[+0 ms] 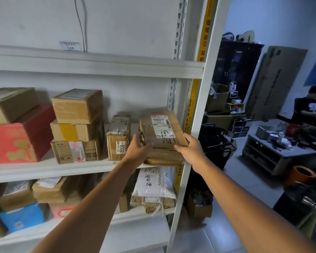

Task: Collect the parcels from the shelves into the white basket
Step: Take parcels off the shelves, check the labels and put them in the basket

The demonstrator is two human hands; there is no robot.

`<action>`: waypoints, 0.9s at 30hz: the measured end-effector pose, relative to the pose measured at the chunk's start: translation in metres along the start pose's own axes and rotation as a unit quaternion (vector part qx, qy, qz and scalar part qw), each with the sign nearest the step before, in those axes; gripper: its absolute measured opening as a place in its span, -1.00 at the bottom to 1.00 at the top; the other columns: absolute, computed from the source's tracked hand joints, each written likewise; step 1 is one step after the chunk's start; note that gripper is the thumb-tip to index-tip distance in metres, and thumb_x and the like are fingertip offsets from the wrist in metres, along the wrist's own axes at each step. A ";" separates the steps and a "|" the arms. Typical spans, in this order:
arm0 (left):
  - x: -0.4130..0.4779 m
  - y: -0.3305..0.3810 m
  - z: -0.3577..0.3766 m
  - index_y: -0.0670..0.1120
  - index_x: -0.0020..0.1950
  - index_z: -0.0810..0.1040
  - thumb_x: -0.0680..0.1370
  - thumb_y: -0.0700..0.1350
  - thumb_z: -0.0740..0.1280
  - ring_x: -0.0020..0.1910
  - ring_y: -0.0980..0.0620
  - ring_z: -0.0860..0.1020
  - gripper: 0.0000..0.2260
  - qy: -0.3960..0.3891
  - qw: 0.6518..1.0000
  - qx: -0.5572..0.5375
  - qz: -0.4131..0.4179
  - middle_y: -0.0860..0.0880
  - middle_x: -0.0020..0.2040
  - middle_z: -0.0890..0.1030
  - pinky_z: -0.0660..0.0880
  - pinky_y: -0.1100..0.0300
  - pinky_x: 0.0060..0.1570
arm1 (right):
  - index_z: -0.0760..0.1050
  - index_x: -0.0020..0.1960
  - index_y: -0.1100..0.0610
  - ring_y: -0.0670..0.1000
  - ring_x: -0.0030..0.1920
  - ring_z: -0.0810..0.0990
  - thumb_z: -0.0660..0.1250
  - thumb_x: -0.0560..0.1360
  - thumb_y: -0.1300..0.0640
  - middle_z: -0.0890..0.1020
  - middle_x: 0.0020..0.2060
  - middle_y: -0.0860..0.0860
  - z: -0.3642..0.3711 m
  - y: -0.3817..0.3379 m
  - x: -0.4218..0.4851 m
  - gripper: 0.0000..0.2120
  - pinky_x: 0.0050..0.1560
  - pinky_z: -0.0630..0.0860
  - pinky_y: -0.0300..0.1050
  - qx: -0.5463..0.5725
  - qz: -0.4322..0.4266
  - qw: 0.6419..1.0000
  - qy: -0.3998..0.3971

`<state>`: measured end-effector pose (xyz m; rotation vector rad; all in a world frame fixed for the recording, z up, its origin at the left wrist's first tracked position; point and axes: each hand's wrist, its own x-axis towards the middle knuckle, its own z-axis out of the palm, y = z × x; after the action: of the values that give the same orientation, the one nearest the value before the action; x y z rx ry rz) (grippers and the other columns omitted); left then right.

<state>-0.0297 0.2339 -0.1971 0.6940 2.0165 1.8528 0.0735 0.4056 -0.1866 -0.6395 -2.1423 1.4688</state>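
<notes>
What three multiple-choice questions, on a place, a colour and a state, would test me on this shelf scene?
1. Where is the flat brown cardboard parcel with the white printed label?
A. On the top shelf
B. At the right end of the middle shelf, atop other flat parcels
C. On the floor

2. What colour is the big box at that shelf's left end?
A. Red with gold print
B. Green
C. Black

3. What are the left hand and right hand doing?
A. Hanging idle
B. Gripping the labelled parcel, one at each side
C. Carrying a basket

Key: 1 B, it tops the stack at that shelf's right end; 2 A, its front is red with gold shapes; 3 B, thumbs and fingers clasp its near corners.
</notes>
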 end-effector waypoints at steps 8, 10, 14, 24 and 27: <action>-0.070 0.001 -0.003 0.20 0.47 0.24 0.46 -0.32 0.39 0.08 0.16 0.60 -0.29 0.017 0.998 -0.052 0.026 0.26 0.15 0.54 0.56 0.26 -0.01 | 0.52 0.23 -0.02 -0.28 -0.15 0.56 0.44 0.47 0.24 0.63 -0.09 -0.19 -0.006 0.009 -0.060 -0.63 -0.17 0.44 -0.39 0.059 -0.023 0.998 -0.024; -0.081 0.005 -0.007 0.23 0.47 0.23 0.45 -0.29 0.40 0.05 0.18 0.61 -0.28 0.018 0.999 -0.037 0.029 0.31 0.10 0.56 0.57 0.31 -0.10 | 0.45 0.30 -0.02 -0.28 -0.11 0.55 0.43 0.48 0.23 0.60 -0.08 -0.21 -0.006 0.005 -0.072 -0.57 -0.15 0.44 -0.41 0.065 -0.035 0.997 -0.038; -0.099 0.012 -0.013 0.29 0.45 0.22 0.47 -0.20 0.42 0.08 0.21 0.59 -0.30 0.012 0.999 -0.007 0.053 0.38 0.06 0.58 0.57 0.21 0.02 | 0.44 0.22 -0.10 -0.28 -0.06 0.59 0.42 0.48 0.25 0.61 -0.04 -0.21 -0.006 0.000 -0.089 -0.59 -0.18 0.48 -0.46 0.080 -0.057 0.994 -0.037; -0.125 0.028 -0.008 0.15 0.53 0.09 0.44 0.05 0.45 0.22 0.27 0.26 -0.23 0.069 0.968 0.183 0.158 0.22 0.37 0.36 0.29 0.30 0.15 | 0.50 0.13 -0.09 -0.15 -0.06 0.68 0.37 0.44 0.43 0.71 -0.08 -0.12 -0.020 -0.004 -0.104 -0.53 -0.22 0.56 -0.33 0.203 -0.010 0.977 -0.064; -0.130 0.030 -0.006 0.13 0.54 0.10 0.45 0.05 0.44 0.21 0.29 0.25 -0.25 0.069 0.969 0.175 0.158 0.24 0.35 0.35 0.28 0.45 0.06 | 0.46 0.29 -0.04 -0.11 -0.02 0.68 0.37 0.44 0.43 0.71 -0.03 -0.08 -0.025 -0.008 -0.104 -0.46 -0.18 0.58 -0.28 0.198 -0.001 0.977 -0.080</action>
<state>0.0790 0.1591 -0.1788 1.0614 2.4827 1.7608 0.1699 0.3578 -0.1822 -0.3833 -1.8746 1.9322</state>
